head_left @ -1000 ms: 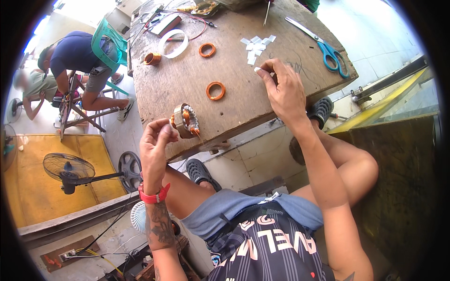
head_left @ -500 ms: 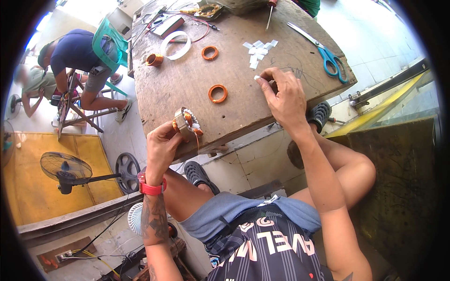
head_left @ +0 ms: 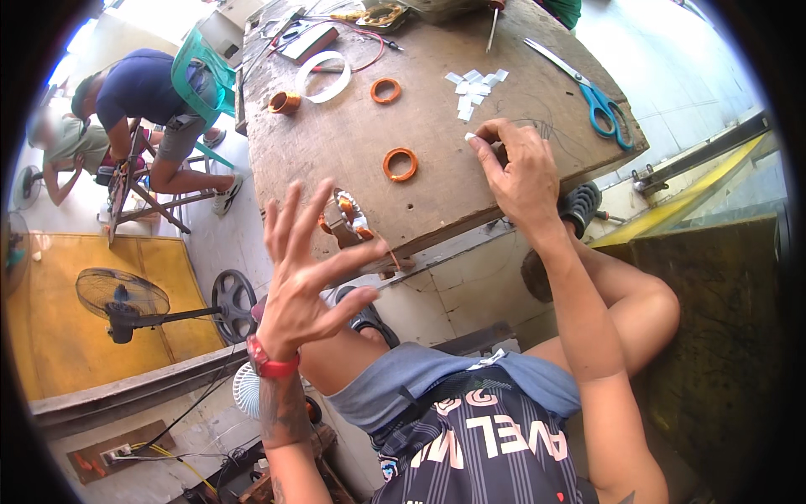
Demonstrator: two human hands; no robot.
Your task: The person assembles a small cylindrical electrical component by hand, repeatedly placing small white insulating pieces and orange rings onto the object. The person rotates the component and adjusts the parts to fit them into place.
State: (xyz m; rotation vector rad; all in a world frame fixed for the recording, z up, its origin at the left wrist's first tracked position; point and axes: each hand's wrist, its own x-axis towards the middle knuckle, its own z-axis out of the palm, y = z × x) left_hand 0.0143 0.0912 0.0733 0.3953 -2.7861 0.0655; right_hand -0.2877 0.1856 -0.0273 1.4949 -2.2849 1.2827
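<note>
My left hand is raised at the table's near left corner, fingers spread wide and holding nothing. Just beyond its fingers, and partly hidden by them, a small motor stator with copper windings and white slot liners stands on the wooden table; a thin copper wire trails from it. Between thumb and forefinger, my right hand pinches a small white insulation slip over the table. More white slips lie in a loose cluster beyond that hand. One copper wire coil rests between the hands.
Farther back are another copper coil, a third coil and a white ring. Blue-handled scissors lie at the right, near a screwdriver. A standing fan is left of the table; two people sit beyond.
My left hand has let go of the stator, drawn back toward me and spread its fingers. The stator stays on the table. My right hand keeps its pinch, almost unmoved.
</note>
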